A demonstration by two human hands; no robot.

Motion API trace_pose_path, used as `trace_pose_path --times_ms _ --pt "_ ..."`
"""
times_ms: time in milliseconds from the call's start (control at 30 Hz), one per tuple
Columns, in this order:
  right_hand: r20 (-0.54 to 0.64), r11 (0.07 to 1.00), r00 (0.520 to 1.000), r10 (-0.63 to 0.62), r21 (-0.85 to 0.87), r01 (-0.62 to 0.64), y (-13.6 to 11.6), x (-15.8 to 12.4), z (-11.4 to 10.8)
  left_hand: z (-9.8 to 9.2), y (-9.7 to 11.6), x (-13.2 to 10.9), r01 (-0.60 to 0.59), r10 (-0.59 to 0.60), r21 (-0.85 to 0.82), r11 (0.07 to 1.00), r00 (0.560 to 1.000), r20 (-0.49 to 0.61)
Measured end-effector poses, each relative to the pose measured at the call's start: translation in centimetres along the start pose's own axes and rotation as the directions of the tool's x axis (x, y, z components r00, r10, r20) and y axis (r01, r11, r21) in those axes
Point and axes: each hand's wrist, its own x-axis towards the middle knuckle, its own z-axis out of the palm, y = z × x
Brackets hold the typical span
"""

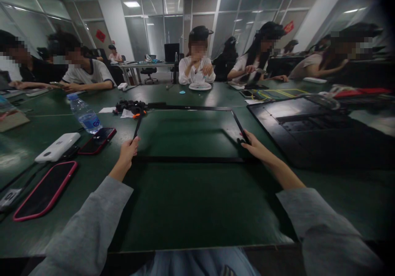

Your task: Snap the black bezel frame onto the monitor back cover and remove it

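A thin black rectangular frame (191,159), which looks like a monitor bezel, is held over the green table. My left hand (128,151) is closed around its left side, and my right hand (253,145) grips the right side near the middle. The table surface shows through the frame's open centre. At its far left corner lies a cluster of black parts with an orange piece (137,112). To the right of my right hand rests a large black panel (324,132), possibly the back of a monitor.
On the left are a water bottle (84,113), a white power bank (57,147), a red-edged phone (97,141) and a pink-cased phone (46,191) with cables. Across the table a person (197,66) sits behind a small white fan (200,86). More people sit at both sides.
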Motion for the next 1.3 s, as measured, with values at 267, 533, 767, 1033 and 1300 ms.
trace_pose_path --times_ms 267,533,767,1033,1300 --pt "0.064 0.975 0.998 0.015 -0.223 0.000 -0.1 -0.2 -0.2 -0.1 0.0 -0.1 -0.012 0.013 0.039 0.999 1.000 -0.016" --pt "-0.004 0.940 0.999 -0.038 -0.340 0.034 -0.8 -0.5 0.0 0.1 -0.3 0.0 -0.014 0.016 0.120 0.993 1.000 -0.019" --pt "-0.056 0.938 0.997 -0.043 -0.347 0.021 -0.6 -0.7 0.0 0.1 -0.6 0.1 -0.077 0.075 0.231 0.970 0.997 0.018" --pt "-0.074 0.920 0.997 -0.004 -0.391 -0.026 -0.8 -0.2 0.3 -0.7 -1.5 0.3 -0.172 0.172 0.464 0.869 0.984 0.042" --pt "-0.075 0.943 0.996 -0.054 -0.332 0.026 -1.8 -0.5 0.0 -1.3 -0.7 -0.1 -0.196 0.295 0.818 0.541 0.955 0.034"
